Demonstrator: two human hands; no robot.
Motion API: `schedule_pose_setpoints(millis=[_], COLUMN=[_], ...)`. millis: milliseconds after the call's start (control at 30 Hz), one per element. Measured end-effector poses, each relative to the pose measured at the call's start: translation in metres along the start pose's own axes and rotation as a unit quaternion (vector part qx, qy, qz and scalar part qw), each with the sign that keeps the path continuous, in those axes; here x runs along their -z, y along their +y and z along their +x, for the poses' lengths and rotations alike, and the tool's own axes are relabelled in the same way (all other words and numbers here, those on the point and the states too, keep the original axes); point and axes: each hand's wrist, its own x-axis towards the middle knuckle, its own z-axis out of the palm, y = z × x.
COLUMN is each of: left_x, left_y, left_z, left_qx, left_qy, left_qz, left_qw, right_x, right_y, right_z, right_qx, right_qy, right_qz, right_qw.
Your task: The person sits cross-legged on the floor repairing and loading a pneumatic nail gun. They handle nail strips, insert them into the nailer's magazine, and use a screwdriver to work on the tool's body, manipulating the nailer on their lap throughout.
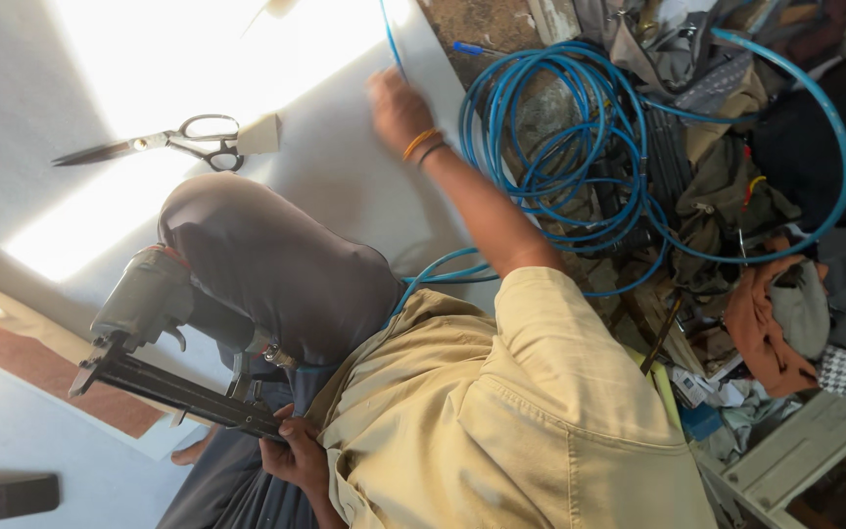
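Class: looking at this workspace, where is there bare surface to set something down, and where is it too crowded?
Bare: the pale sheet between the scissors, the raised knee and the reaching hand. Crowded: the coiled blue hose and the heap of cloth and tools beyond it.

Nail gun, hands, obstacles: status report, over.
Left hand gripping nail gun magazine. Right hand at blue air hose, grip blurred. Scissors lie apart on white sheet.

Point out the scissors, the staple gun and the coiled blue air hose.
scissors (210,143): head view, on the handle loops.
staple gun (149,294): head view, on its grey body.
coiled blue air hose (565,147): head view, on the coil's loops.
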Motion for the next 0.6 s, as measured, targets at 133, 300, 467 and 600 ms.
schedule_pose_setpoints(millis=[133, 300, 467, 600], left_x=[-0.004, -0.011, -0.012, -0.013], left_y=[0.003, 0.009, 0.012, 0.013], left_z=[-0.001, 0.0, -0.001, 0.0], left_qx=[0.004, 0.006, 0.023, 0.003], left_qy=[0.004, 0.009, 0.015, 0.012], left_qz=[-0.007, -0.02, -0.004, 0.014], left_qw=[1.0, 1.0, 1.0, 1.0], right_x=[0.043, 0.061, 0.063, 0.069], right_y=[0.069, 0.097, 0.095, 0.091], right_z=[0.028, 0.036, 0.033, 0.033], right_qx=[-0.026, -0.139, -0.157, -0.126], right_qy=[-0.028, -0.126, -0.15, -0.141], right_qz=[-0.188, -0.293, -0.308, -0.302], right_qw=[0.981, 0.938, 0.926, 0.935])
